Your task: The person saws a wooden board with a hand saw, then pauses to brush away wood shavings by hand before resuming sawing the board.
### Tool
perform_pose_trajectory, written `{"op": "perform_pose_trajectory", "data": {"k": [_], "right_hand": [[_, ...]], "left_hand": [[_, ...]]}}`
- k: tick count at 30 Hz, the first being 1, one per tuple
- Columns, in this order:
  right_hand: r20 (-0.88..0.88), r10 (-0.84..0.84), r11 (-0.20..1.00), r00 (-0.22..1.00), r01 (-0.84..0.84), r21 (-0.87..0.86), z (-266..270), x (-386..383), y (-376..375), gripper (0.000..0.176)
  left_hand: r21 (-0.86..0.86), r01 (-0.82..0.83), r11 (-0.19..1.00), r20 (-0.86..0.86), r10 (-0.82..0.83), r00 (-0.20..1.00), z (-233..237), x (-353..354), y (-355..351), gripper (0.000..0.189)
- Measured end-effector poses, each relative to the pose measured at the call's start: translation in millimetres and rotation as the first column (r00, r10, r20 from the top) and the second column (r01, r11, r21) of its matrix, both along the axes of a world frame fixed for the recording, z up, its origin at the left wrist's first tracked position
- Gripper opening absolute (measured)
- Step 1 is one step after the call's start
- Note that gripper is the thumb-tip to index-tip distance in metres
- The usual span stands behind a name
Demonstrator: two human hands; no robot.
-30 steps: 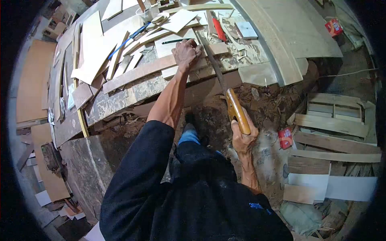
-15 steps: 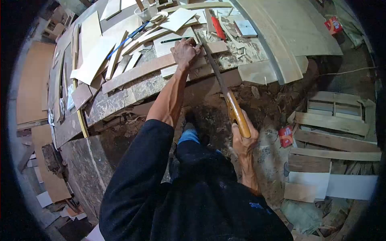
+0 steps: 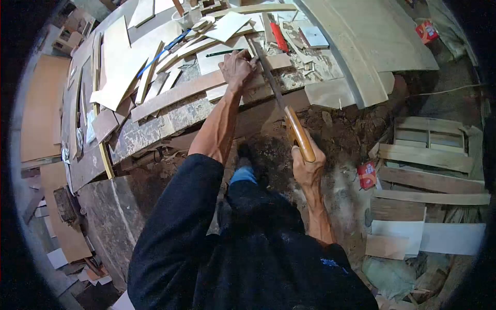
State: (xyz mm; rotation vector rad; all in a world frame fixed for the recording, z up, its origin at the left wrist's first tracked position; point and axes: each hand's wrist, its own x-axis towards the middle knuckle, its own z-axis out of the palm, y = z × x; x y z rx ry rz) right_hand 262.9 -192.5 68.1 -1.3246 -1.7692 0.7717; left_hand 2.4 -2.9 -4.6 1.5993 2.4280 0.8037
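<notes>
My right hand point(image 3: 308, 164) is wrapped around the wooden handle of a handsaw point(image 3: 300, 135). Its narrow blade points up and away over the bench edge, beside my left fingers. With fingers curled, my left hand point(image 3: 238, 68) presses down on a long reddish-brown wooden strip point(image 3: 181, 94) near its right end. The saw blade lies across the strip just right of that hand; the exact contact is too small to make out. A dark pencil-like stick point(image 3: 222, 52) lies on a pale board just beyond my left hand.
Offcuts and shavings cover the workbench point(image 3: 155, 129). A red-handled tool point(image 3: 279, 37), a blue strip-like tool point(image 3: 175, 40) and a white cup point(image 3: 182, 19) lie farther back. A long grey metal bar point(image 3: 338, 54) runs along the right. Stacked boards point(image 3: 423, 157) stand at right.
My right hand and the saw have moved forward, up and slightly left, toward the bench. My left hand stays in place on the strip.
</notes>
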Motion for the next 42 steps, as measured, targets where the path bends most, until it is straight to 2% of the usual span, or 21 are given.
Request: {"op": "perform_pose_trajectory", "data": {"k": [2,6,10,11,14,15,18,19,22,23,27,30,32,34,36,39,42], "right_hand": [[-0.041,-0.028,0.998,0.999,0.025,-0.055,2.7,-0.2,-4.9,0.045],[-0.011,-0.057,0.996,0.998,0.056,-0.068,5.6,19.0,-30.8,0.046],[0.049,-0.008,0.993,0.999,0.013,-0.116,-0.6,-0.7,-4.0,0.048],[-0.036,-0.020,0.994,0.999,0.016,-0.110,-7.0,-4.2,0.7,0.047],[-0.062,-0.017,0.999,0.998,0.020,0.045,-4.5,1.9,-12.5,0.047],[-0.031,-0.019,0.999,0.999,0.021,0.049,0.7,8.7,-21.9,0.047],[-0.011,-0.053,0.980,0.999,0.049,-0.194,14.1,13.5,-34.0,0.047],[-0.048,-0.057,0.978,0.997,0.046,-0.201,6.0,9.4,-29.0,0.048],[-0.012,-0.063,0.985,0.998,0.060,-0.160,2.6,-12.1,-1.4,0.047],[-0.045,-0.051,0.984,0.998,0.043,-0.170,12.4,-17.0,3.3,0.046],[-0.075,-0.030,0.993,0.997,0.021,-0.115,8.2,-17.3,4.9,0.049],[-0.129,0.014,0.999,0.992,-0.019,-0.039,4.1,-16.5,5.8,0.052],[-0.113,0.029,0.999,0.993,-0.032,-0.029,7.1,-16.7,5.7,0.054],[-0.140,0.036,0.988,0.990,-0.056,-0.144,0.5,-15.1,5.3,0.055],[-0.131,0.045,0.985,0.990,-0.066,-0.157,0.4,-14.6,7.8,0.056],[-0.091,0.045,0.999,0.995,-0.046,-0.012,0.6,-18.6,10.8,0.055],[-0.040,0.036,0.999,0.999,-0.037,-0.027,7.0,-17.9,8.3,0.053]], "left_hand": [[-0.041,-0.006,0.999,0.014,0.006,1.000,3.9,-0.4,2.0,0.032],[0.073,-0.028,0.997,0.003,0.028,1.000,-6.5,-0.7,1.4,0.030],[0.048,-0.014,0.999,0.012,0.014,1.000,-3.9,-0.2,0.8,0.031],[0.000,-0.004,1.000,0.004,0.004,1.000,1.1,0.1,0.3,0.031],[0.038,0.000,0.999,0.029,-0.001,1.000,0.4,0.1,-0.6,0.032],[0.062,0.001,0.998,0.010,-0.002,1.000,-2.5,-1.4,-0.1,0.034],[0.060,-0.018,0.998,-0.022,0.019,1.000,-14.0,-5.4,5.6,0.037],[0.034,-0.008,0.999,-0.028,0.009,1.000,-11.7,-4.0,2.7,0.038],[-0.009,0.029,1.000,0.025,-0.029,0.999,-11.3,-7.0,5.6,0.037],[0.037,0.027,0.999,-0.031,-0.026,0.999,-13.4,-6.2,3.4,0.035],[0.091,0.097,0.991,0.000,-0.097,0.995,-6.0,-6.5,-7.5,0.027],[0.164,0.157,0.974,-0.121,-0.138,0.983,-11.7,-5.9,-17.4,0.024],[0.187,0.141,0.972,-0.169,-0.109,0.980,-14.6,-0.6,-22.9,0.027],[0.148,0.125,0.981,-0.182,-0.097,0.978,-16.5,3.2,-19.8,0.033],[0.131,0.142,0.981,-0.195,-0.115,0.974,-15.9,1.9,-18.8,0.039],[0.137,0.248,0.959,-0.235,-0.212,0.949,-19.6,-7.5,-22.9,0.045],[0.191,0.273,0.943,-0.214,-0.231,0.949,-25.1,-10.7,-22.6,0.042]]}}
